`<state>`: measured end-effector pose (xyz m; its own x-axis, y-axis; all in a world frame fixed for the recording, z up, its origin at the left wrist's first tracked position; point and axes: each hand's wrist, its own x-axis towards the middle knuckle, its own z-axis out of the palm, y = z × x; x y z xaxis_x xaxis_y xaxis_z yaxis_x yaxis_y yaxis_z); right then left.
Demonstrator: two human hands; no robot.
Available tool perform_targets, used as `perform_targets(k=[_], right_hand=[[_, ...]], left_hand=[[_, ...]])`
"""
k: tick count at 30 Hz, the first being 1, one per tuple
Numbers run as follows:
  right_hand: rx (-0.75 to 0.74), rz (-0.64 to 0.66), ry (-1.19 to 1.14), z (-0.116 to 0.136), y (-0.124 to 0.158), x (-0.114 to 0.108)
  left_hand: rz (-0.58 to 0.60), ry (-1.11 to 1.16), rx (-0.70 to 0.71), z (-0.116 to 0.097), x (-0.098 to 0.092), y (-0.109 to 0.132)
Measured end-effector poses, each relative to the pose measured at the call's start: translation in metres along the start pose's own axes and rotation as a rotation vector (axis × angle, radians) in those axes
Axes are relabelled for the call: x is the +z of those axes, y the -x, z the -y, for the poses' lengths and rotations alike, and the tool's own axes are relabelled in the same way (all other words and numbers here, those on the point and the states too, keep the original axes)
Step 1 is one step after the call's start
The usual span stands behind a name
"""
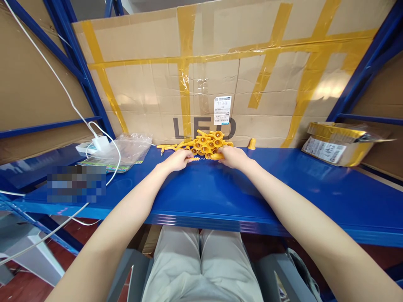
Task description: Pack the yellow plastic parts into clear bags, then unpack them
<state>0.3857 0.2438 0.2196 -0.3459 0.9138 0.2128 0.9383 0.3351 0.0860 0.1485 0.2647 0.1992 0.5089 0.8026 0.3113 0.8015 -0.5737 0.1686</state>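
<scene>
In the head view, my left hand (179,160) is closed with its fingertips around a small yellow stick-like part (194,159). A thin pale spring (203,158) stretches from that part toward the right. My right hand (233,157) grips a yellow tube-shaped plastic part (215,157), held low over the blue shelf. Just behind both hands lies a heap of yellow cup-shaped plastic parts (204,149) with dark centres. Several slim yellow parts (170,147) rest to the left of the heap. Whether the spring joins the two held parts, I cannot tell.
One yellow cap (252,144) stands apart on the blue shelf (201,193). A large taped cardboard sheet (151,96) rises behind. On the right sits a small carton (338,144). On the left are a clear plastic bag (134,149), a white power strip (100,144) and loose white cables.
</scene>
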Motion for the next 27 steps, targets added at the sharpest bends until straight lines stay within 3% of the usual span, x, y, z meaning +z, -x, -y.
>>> perform_targets(k=[4, 12, 23, 27], right_hand=[[0.003, -0.006, 0.023, -0.001, 0.000, 0.001], [-0.222, -0.052, -0.109, 0.007, -0.002, 0.006], [-0.300, -0.039, -0.316, 0.004, -0.005, 0.013], [-0.286, -0.005, -0.359, 0.006, -0.005, 0.014]], left_hand=[[-0.003, 0.014, 0.004, 0.000, 0.000, 0.000], [-0.029, 0.004, 0.077, -0.013, 0.000, 0.002], [-0.024, -0.075, 0.168, -0.015, -0.001, 0.000], [-0.001, -0.130, 0.135, -0.016, -0.001, 0.002]])
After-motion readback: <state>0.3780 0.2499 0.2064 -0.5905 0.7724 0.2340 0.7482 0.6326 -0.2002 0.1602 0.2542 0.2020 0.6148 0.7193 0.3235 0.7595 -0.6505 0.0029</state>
